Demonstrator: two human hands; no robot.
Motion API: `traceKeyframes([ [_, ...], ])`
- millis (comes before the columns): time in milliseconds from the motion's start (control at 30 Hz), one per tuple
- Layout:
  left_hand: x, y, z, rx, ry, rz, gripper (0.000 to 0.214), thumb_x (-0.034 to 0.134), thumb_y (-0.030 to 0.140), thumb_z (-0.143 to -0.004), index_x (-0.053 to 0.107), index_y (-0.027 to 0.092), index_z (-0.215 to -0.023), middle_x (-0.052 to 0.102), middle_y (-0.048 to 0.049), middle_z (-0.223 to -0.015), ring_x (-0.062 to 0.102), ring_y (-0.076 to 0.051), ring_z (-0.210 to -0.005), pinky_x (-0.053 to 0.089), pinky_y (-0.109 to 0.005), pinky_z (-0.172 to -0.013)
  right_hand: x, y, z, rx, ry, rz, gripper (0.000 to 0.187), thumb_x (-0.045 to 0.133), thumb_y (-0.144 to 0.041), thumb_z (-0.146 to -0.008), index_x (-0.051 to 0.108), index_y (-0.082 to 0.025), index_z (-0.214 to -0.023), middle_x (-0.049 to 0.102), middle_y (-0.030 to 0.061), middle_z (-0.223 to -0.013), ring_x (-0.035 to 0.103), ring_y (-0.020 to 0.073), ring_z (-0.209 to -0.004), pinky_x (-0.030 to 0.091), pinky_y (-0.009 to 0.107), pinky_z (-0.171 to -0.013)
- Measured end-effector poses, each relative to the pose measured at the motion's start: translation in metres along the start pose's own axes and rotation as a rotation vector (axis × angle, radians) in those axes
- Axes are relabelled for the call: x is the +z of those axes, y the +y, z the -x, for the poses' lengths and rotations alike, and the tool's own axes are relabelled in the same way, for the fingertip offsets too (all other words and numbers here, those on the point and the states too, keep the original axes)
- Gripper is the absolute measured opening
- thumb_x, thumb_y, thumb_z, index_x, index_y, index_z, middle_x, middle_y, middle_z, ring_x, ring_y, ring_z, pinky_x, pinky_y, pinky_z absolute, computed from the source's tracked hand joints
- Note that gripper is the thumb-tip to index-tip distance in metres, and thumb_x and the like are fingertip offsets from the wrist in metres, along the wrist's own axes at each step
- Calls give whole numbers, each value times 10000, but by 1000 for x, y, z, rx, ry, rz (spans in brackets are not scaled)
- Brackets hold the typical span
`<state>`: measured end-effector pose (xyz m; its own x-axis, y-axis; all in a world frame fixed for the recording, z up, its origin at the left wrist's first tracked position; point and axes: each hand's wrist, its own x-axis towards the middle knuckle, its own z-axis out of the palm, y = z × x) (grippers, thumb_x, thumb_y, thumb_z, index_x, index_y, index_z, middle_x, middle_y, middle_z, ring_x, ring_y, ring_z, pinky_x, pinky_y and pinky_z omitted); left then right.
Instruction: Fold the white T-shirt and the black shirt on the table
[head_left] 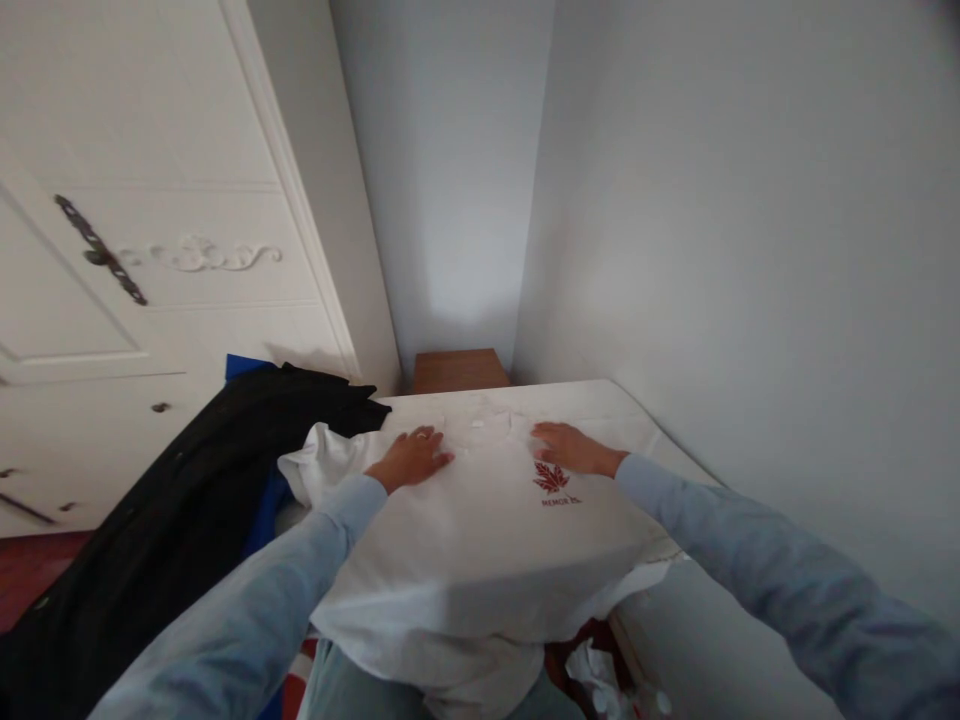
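T-shirt [472, 540], lower middle of the frame, under my left hand [409, 458] and right hand [576, 448].
Both lie palm-down, thumbs spread; smoothing looks partly done: chest [487, 485] flat, rumpled sleeve [321, 462] at frame left remains.

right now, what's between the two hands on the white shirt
In the head view, only the white shirt, with its round neckline, shows between the left hand and the right hand.

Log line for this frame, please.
left hand: on white shirt beside collar | right hand: on shirt by red leaf print | shirt: over white surface, lower end hanging | black garment: left of shirt
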<state>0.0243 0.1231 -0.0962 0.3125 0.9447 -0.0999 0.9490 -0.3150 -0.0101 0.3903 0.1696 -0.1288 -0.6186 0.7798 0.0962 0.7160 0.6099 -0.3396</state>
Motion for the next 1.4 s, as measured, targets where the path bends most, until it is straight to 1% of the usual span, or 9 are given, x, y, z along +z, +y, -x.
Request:
traceKeyframes([
  [167,20,-6,-10,-77,-34,81,716,241,580,-992,270,152,-1565,204,-182,-1653,171,-331,-1539,215,-553,-1215,7,7,-14,114,-110,190,581,428,-496,-987,481,-214,-1492,373,145,-1583,325,299,-1481,266,508,-1206],
  [333,26,-21,-33,-95,20,101,767,189,615,-979,225,142,-1582,188,-174,-1655,150,-329,-1543,183,-560,-1222,4,25,-31,172,-100,227,593,322,-491,-1021,383,-225,-1547,302,145,-1617,266,302,-1505,244,591,-1188],
  [533,33,-34,-56,-70,49,98,776,160,623,-980,217,142,-1586,187,-135,-1663,131,-306,-1549,135,-531,-1246,6,41,-48,170,-67,256,588,285,-511,-1029,387,-245,-1544,317,125,-1616,278,275,-1503,232,538,-1209],
  [700,31,-40,-58,-67,65,75,735,161,576,-998,213,139,-1587,205,-125,-1660,151,-275,-1548,137,-497,-1254,7,53,-49,161,-24,290,645,293,-528,-1022,377,-161,-1545,293,159,-1620,264,286,-1507,224,492,-1224],
  [900,31,-40,-58,-67,81,45,706,173,546,-1006,212,147,-1588,222,-119,-1657,166,-273,-1545,162,-502,-1248,-27,92,-20,384,39,227,649,320,-470,-1018,313,-122,-1566,311,144,-1616,275,236,-1505,212,388,-1238],
  [1000,31,-39,-59,-66,92,36,697,202,529,-1008,215,140,-1587,233,-124,-1653,178,-278,-1542,173,-502,-1245,-57,119,9,525,33,229,630,424,-356,-963,380,-66,-1521,454,199,-1520,424,274,-1426,326,401,-1184],
  [1133,32,-39,-59,-63,118,42,689,231,519,-1005,244,138,-1579,257,-131,-1645,198,-280,-1537,185,-506,-1241,-84,141,46,669,24,227,613,621,-238,-762,576,-128,-1364,683,179,-1241,627,317,-1196,472,410,-1038],
  [1267,33,-41,-59,-63,118,56,685,252,513,-1002,257,137,-1575,261,-134,-1643,205,-291,-1534,192,-515,-1238,-89,145,63,767,26,216,499,651,-200,-665,689,-130,-1157,717,183,-1129,658,333,-1116,493,418,-984],
  [1400,31,-40,-59,-64,120,63,682,257,503,-1001,254,135,-1575,263,-135,-1641,218,-287,-1531,196,-513,-1237,-86,140,62,814,69,199,287,639,-191,-664,727,-152,-934,723,183,-1081,640,336,-1149,475,428,-1006],
])
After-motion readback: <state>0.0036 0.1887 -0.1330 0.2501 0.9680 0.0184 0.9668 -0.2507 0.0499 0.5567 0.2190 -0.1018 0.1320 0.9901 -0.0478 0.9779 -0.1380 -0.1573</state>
